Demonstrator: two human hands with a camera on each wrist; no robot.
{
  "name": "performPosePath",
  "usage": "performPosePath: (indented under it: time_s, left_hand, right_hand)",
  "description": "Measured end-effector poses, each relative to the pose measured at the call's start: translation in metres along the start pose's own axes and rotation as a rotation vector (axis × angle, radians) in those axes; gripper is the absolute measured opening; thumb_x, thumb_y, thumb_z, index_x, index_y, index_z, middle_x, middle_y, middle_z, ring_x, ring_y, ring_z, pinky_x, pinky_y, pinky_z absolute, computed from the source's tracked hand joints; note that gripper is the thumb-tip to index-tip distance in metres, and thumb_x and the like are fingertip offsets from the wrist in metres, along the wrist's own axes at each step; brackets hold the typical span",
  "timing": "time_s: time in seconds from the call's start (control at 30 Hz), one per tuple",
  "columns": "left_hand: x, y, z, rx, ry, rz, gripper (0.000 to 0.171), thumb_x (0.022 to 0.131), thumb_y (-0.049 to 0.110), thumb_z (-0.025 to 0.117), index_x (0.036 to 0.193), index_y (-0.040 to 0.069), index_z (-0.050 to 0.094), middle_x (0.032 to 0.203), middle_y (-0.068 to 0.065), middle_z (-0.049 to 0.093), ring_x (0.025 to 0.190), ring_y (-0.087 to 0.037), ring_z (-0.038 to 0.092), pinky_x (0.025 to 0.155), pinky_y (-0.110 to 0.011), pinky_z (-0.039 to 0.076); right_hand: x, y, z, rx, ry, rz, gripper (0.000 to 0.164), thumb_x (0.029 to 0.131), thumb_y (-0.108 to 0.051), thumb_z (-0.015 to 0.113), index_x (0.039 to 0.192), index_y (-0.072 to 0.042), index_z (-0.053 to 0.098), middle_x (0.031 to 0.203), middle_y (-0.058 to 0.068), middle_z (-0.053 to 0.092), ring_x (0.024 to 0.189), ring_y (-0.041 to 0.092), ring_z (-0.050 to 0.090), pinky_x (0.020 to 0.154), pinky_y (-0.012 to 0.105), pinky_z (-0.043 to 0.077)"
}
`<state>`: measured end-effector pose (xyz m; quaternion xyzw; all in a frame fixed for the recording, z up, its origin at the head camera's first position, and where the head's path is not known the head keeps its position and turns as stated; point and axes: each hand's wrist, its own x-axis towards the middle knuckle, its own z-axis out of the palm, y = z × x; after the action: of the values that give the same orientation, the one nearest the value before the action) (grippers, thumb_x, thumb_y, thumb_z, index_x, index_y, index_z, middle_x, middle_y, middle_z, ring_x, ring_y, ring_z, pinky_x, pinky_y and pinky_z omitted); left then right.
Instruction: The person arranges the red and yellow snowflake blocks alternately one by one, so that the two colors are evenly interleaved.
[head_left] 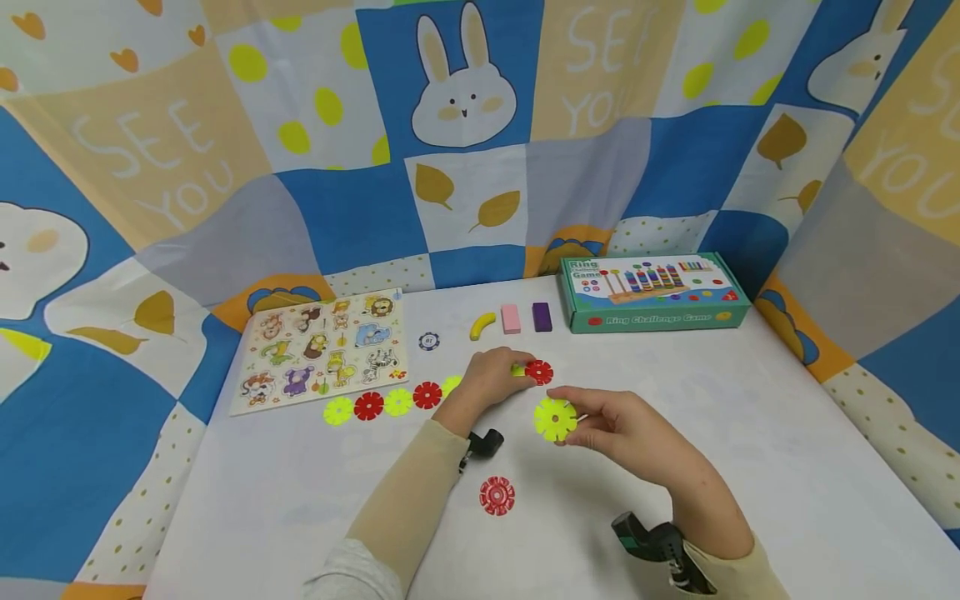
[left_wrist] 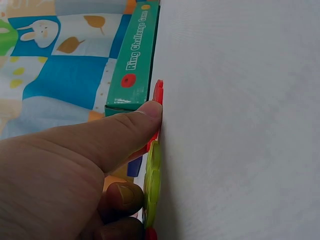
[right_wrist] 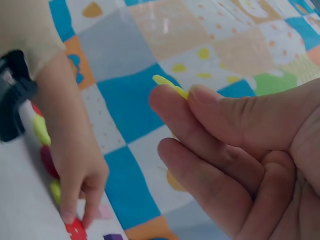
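Note:
My left hand (head_left: 491, 379) pinches the red interlocking disc (head_left: 539, 372) at the right end of a row of notched discs. In the left wrist view, its thumb lies on that red disc (left_wrist: 158, 90), with a yellow-green disc (left_wrist: 152, 185) just below. Leftward, the row alternates yellow-green discs (head_left: 338, 411) and red discs (head_left: 368, 406); the hand hides part of it. Between thumb and index finger, my right hand (head_left: 626, 429) holds another yellow-green disc (head_left: 553, 419), raised just right of the row's end. A loose red disc (head_left: 497, 496) lies nearer to me.
An animal puzzle board (head_left: 322, 350) stands at the back left, close behind the row. Behind the hands lie a poker chip (head_left: 429, 341), a yellow banana-shaped piece (head_left: 482, 326), a pink block (head_left: 511, 318) and a purple block (head_left: 542, 317). A green game box (head_left: 656, 321) sits back right.

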<state>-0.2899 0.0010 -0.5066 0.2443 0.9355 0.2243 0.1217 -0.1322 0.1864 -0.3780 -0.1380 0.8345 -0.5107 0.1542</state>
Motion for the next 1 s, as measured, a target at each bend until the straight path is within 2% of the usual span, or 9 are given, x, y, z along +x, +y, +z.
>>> performPosePath:
  time_s: [0.13,0.4,0.7,1.0]
  left_hand:
    - [0.001,-0.001,0.002,-0.001,0.002,-0.008,0.047,0.084,0.049,0.065,0.128,0.035,0.059,0.121,0.009,0.061,0.114,-0.015,0.051,0.098,-0.048,0.034]
    - [0.0,-0.001,0.0,-0.01,-0.007,-0.01,0.046,0.083,0.05,0.065,0.127,0.037,0.059,0.12,0.009,0.061,0.111,-0.014,0.05,0.096,-0.046,0.035]
    - [-0.002,0.002,-0.002,0.001,-0.008,0.003,0.045,0.085,0.047,0.065,0.127,0.034,0.06,0.12,0.009,0.062,0.112,-0.014,0.051,0.096,-0.045,0.036]
    - [-0.003,0.001,-0.003,-0.004,0.003,0.016,0.044,0.085,0.046,0.065,0.127,0.033,0.06,0.12,0.008,0.062,0.11,-0.014,0.052,0.094,-0.045,0.037]
  right_hand:
    - [0.012,0.003,-0.013,-0.008,0.063,-0.024,0.049,0.086,-0.011,0.068,0.133,-0.017,0.054,0.1,0.003,0.067,0.085,0.02,0.066,0.077,0.026,0.052]
    - [0.034,0.014,-0.032,-0.058,0.17,-0.024,0.048,0.087,-0.011,0.066,0.134,-0.015,0.053,0.092,0.007,0.064,0.078,0.016,0.066,0.077,0.028,0.052]
    - [0.062,0.041,-0.048,-0.035,0.288,0.072,0.051,0.088,-0.013,0.067,0.136,-0.012,0.05,0.091,0.009,0.065,0.085,0.019,0.068,0.082,0.035,0.052]
    - [0.08,0.069,-0.052,0.091,0.334,0.178,0.053,0.089,-0.007,0.064,0.138,-0.009,0.046,0.096,0.017,0.06,0.089,0.025,0.067,0.078,0.026,0.052]
